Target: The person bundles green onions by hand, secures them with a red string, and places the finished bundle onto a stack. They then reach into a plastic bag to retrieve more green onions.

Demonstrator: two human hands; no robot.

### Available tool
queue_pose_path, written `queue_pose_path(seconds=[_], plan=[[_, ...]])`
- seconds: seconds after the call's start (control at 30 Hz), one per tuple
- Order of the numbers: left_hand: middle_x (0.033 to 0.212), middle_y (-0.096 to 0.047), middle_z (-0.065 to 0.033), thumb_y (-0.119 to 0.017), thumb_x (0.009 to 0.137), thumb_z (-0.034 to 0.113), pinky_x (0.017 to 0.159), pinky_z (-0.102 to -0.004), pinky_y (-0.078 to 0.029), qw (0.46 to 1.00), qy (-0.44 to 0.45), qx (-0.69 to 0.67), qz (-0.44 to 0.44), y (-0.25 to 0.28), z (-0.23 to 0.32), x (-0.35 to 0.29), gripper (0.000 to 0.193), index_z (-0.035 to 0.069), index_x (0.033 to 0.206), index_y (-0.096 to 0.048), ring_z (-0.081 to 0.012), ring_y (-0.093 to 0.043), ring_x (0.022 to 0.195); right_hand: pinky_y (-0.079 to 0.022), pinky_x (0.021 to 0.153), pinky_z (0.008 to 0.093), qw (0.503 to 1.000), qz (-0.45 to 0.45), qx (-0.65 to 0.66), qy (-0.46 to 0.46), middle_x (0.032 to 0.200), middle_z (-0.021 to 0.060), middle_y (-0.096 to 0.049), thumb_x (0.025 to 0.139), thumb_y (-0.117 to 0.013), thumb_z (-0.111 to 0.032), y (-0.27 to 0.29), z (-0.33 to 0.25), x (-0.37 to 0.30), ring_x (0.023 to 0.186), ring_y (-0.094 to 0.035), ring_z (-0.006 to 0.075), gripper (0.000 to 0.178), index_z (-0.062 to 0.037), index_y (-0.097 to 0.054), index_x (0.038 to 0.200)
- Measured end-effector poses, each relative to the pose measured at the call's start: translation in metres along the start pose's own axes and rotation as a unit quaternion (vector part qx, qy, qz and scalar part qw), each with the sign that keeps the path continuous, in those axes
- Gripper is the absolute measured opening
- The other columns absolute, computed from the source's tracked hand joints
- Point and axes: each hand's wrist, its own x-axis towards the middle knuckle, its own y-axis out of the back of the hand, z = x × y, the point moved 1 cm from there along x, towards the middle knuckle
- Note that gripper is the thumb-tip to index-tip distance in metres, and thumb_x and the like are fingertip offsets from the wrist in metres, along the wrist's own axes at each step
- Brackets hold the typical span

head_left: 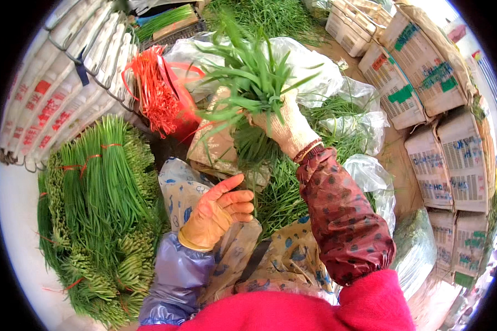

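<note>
My right hand [279, 124], in a pale knitted glove, grips a bunch of garlic chives [254, 80]. The leaves fan out upward and hang below the fist, partly blurred at the tips. Lower and to the left, my left hand [214, 212] wears an orange rubber glove and holds nothing; its fingers are apart, over my patterned apron [179, 179]. Beneath my right forearm lies a heap of loose chives [284, 190]. A cardboard box [218, 138] sits just left of the held bunch, partly covered by it.
Tied chive bundles [102, 182] are piled at the left. Red ties [154, 91] hang beside a red bag [179, 105]. Clear plastic sheeting [309, 71] lies behind the bunch. Printed cartons [425, 71] stack up at the right, and white packages [44, 105] stand behind a metal rack at upper left.
</note>
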Motion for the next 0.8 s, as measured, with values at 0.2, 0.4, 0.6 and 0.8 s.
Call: queue_pose_path(seconds=[0.2,0.4,0.6,0.8], plan=[[0.138,-0.049,-0.025,-0.063,0.074,0.07,0.104,-0.0511,-0.043,0.981,0.068,-0.161,-0.086,0.012,-0.043,0.015,0.108,-0.005,0.144,-0.029,-0.0382,-0.048,0.128,-0.05,0.084,0.0392,0.999,0.01,-0.04,0.026,0.105,0.0081,-0.067,0.081,-0.069,-0.015,-0.033,0.001,-0.056,0.096,-0.063,0.0232,0.031,-0.0075,-0.063,0.111],[0.131,-0.052,-0.0188,-0.065,0.071,0.065,0.098,-0.046,-0.045,0.952,0.203,-0.228,-0.012,0.011,-0.075,0.004,0.103,-0.004,0.141,-0.035,-0.0311,-0.051,0.12,-0.036,0.103,0.0473,0.746,-0.204,-0.576,0.264,0.113,0.0121,-0.059,0.056,-0.069,-0.034,-0.031,0.024,-0.145,0.116,-0.051,0.0347,0.057,-0.0113,-0.059,0.107],[0.12,-0.057,-0.0101,-0.063,0.084,0.049,0.091,-0.0395,-0.046,0.917,0.255,-0.306,-0.003,-0.005,-0.084,-0.006,0.084,-0.001,0.144,-0.032,-0.0238,-0.055,0.105,-0.038,0.104,0.0409,0.66,-0.272,-0.618,0.33,0.103,0.0095,-0.06,0.062,-0.063,-0.02,-0.037,0.064,-0.218,0.112,-0.054,0.0276,0.041,-0.0073,-0.054,0.099],[0.105,-0.061,-0.0043,-0.057,0.095,0.025,0.087,-0.0303,-0.048,0.902,0.24,-0.356,-0.052,0.013,-0.086,-0.011,0.069,-0.001,0.148,-0.02,-0.0169,-0.057,0.095,-0.041,0.101,0.0435,0.765,-0.342,-0.486,0.248,0.114,0.011,-0.06,0.066,-0.062,-0.011,-0.05,0.036,-0.247,0.116,-0.054,0.0307,0.044,-0.005,-0.061,0.109]])
